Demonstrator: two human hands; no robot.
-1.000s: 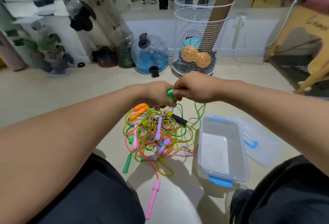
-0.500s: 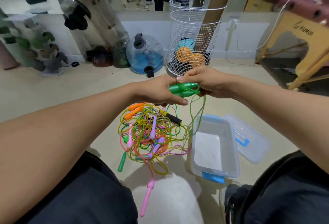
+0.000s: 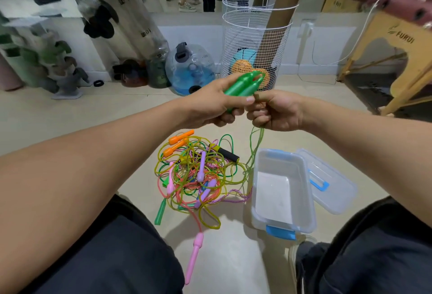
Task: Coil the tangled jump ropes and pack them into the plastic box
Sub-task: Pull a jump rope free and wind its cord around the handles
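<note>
From the head camera we see our left hand (image 3: 210, 104) raised above the floor (image 3: 70, 116), its fingers and thumb curled round a pair of green handles (image 3: 243, 84) held side by side and pointing up and away from us. Our right hand (image 3: 273, 111) sits just beside it, touching at the fingertips, closed in a fist round the green rope (image 3: 256, 144), which drops from under that fist down to the floor. There it runs along the far left side of the plastic box (image 3: 306, 200) and into the tangled jump ropes (image 3: 198, 172). This tangle lies on the floor between our knees, just left of the box, a heap of yellow, green, pink and purple cords. At its far edge lie two orange handles (image 3: 178, 142) and a black handle (image 3: 228, 154); purple handles (image 3: 201, 172) lie in its middle; a green handle (image 3: 160, 211) sticks out at its near left, and a pink handle (image 3: 194, 256) trails nearest to us. The box stands open with nothing in it, a blue latch (image 3: 280, 231) on its near end. Its clear lid (image 3: 332, 183) lies flat on the floor against the box's right side. Beyond our hands a white wire basket (image 3: 254, 43) stands by the wall, with a clear water jug (image 3: 189, 69) to its left.
</note>
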